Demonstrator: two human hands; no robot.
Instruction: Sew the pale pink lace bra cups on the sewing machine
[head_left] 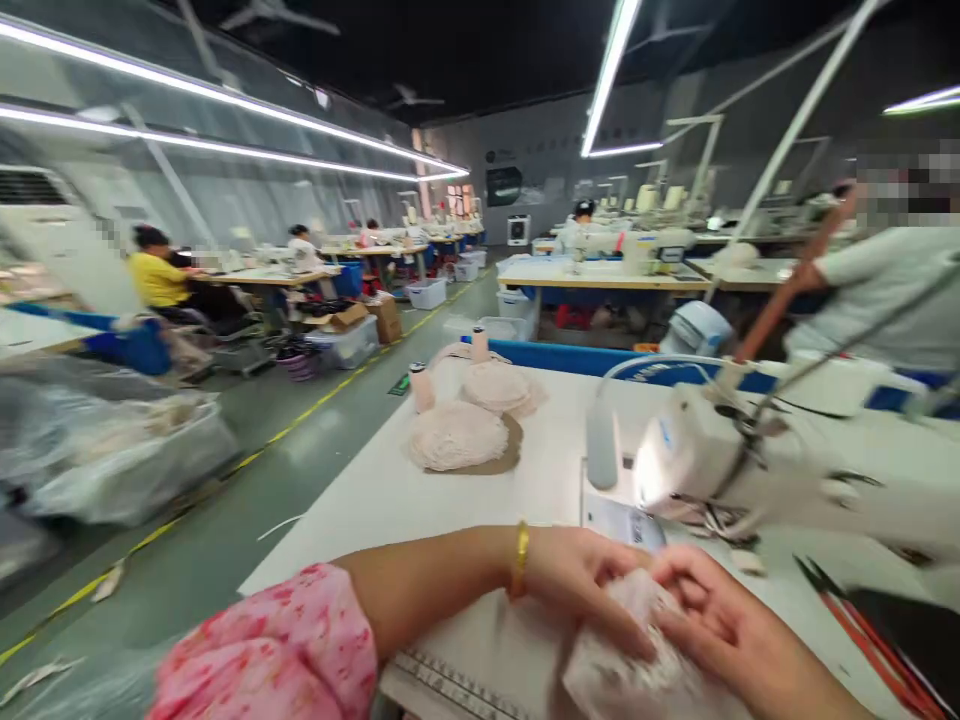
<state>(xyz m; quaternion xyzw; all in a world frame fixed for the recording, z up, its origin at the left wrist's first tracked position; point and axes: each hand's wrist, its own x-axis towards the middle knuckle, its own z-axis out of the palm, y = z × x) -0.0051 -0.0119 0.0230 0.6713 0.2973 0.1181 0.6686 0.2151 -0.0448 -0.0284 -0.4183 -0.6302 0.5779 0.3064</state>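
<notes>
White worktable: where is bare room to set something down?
Bare worktable lies between the left forearm and nearer fabric stack, and from that stack toward the sewing machine. Crowded: by the machine, orange-handled tool and held white fabric.

Sewing machine [694, 450] is blurred; in front of it, left hand [581, 572] and right hand [724, 615] part-hide white fabric [600, 675], bottom edge cutting it.

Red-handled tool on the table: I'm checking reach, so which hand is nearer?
Right. The right hand is left of the red-handled tool; the left hand is farther left, across the white cloth.
</notes>
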